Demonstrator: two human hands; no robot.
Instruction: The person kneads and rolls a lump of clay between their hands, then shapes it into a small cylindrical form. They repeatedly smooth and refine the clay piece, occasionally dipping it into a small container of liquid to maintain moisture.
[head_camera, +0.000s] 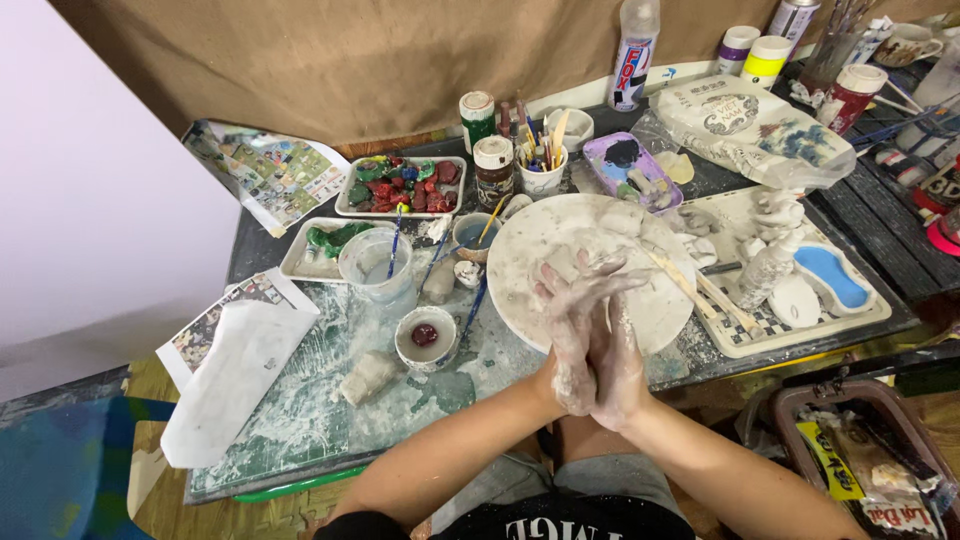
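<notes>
My left hand (572, 325) and my right hand (618, 365) are pressed palm to palm over the near edge of a round white board (540, 250). Both are smeared with pale clay. The left hand's fingers spread forward over the board. Whether a lump of clay lies between the palms is hidden. Two wooden sticks (700, 292) rest across the board's right side.
A small bowl of red paint (425, 337), a clear cup of water (372, 262), trays of painted pieces (402, 186), a cup of brushes (542, 160) and jars stand behind. At right, a tray (800, 300) holds white figurines. A white sheet (235, 375) lies left.
</notes>
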